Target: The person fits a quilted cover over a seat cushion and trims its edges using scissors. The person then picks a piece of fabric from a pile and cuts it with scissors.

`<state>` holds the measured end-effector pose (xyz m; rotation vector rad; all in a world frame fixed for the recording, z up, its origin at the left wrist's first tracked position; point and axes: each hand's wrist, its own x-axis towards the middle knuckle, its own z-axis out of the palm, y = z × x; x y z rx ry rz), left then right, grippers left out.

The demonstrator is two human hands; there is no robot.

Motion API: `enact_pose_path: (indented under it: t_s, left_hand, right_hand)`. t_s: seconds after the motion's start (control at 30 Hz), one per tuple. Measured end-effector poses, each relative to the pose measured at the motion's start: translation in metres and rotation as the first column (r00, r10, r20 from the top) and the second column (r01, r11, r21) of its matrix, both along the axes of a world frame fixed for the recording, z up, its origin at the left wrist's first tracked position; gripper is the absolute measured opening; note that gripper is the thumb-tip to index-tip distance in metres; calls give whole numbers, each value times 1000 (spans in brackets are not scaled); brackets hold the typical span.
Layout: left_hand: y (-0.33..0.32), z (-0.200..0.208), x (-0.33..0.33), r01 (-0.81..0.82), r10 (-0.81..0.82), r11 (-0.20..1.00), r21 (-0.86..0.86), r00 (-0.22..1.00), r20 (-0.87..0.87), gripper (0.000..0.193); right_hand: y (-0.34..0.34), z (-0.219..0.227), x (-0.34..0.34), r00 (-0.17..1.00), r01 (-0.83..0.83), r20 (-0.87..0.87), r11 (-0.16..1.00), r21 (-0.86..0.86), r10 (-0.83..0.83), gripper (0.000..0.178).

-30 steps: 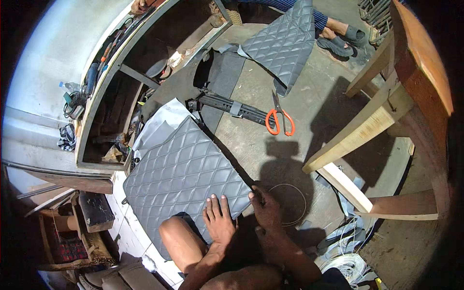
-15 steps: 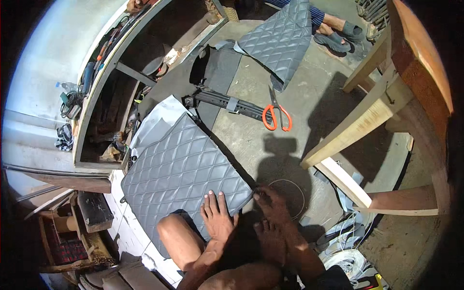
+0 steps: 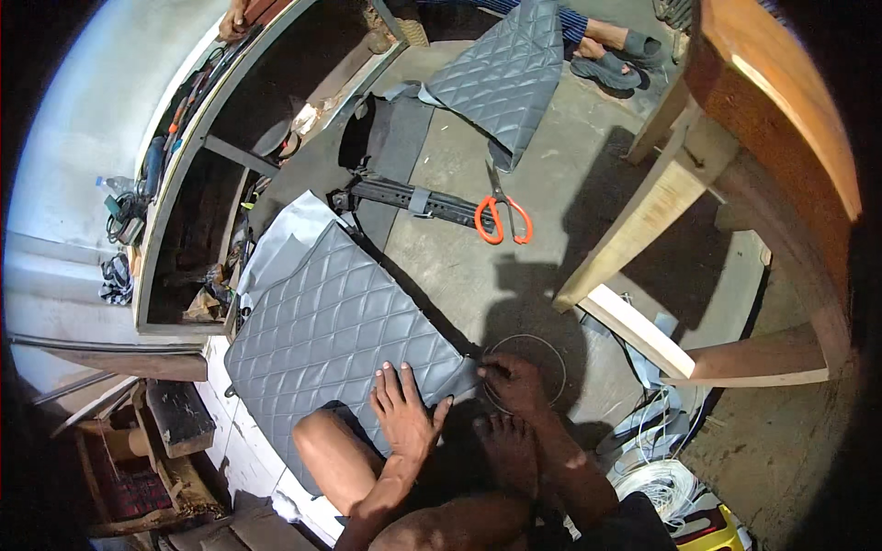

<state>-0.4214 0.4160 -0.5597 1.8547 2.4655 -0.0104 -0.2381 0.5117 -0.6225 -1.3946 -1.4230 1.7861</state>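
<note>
A grey quilted panel [image 3: 340,308] with diamond stitching lies across the floor in front of me, over my left thigh. My left hand [image 3: 404,413] rests flat on its near right part, fingers stretched out. By the panel's right corner, in shadow, is my right hand [image 3: 516,384], its fingers pinched together. What lies between those fingertips is too dark to make out. A thin pale cord loop [image 3: 563,367] curves over the floor from beside this hand. Farther off, scissors [image 3: 503,219] with orange handles lie on the floor, blades apart.
A second quilted piece [image 3: 505,78] lies near another person's feet [image 3: 611,60]. A black metal rail [image 3: 423,200] sits beside the scissors. On the right stands a wooden frame [image 3: 634,216]; coiled white cord [image 3: 661,491] lies below it. An open cabinet [image 3: 207,230] occupies the left.
The whole view has shifted slightly, so the floor items appear farther left. My left hand stays flat on the panel, and my right hand stays at its corner.
</note>
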Motion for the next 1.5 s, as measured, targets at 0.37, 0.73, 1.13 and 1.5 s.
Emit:
enact_pose_path:
  t_s: [0.37,0.73,1.13,1.5]
  left_hand:
    - [-29,-38,90,-293,516,794,-532,-137,846,39]
    - [-14,-70,70,-327,-146,738,-590,-931,335,45]
    - [-41,-75,87,-273,-66,662,-698,-949,308,36]
    - [-21,-68,91,-204,-19,717,-667,-962,274,37]
  right_hand:
    - [93,-8,-39,962,249,-29,829,501,-271,23]
    - [234,-34,-71,695,-82,569,738,670,-439,30]
    - [29,59,42,994,-13,109,983,181,-7,51]
    - [-41,54,105,862,-453,285,889,62,419,69]
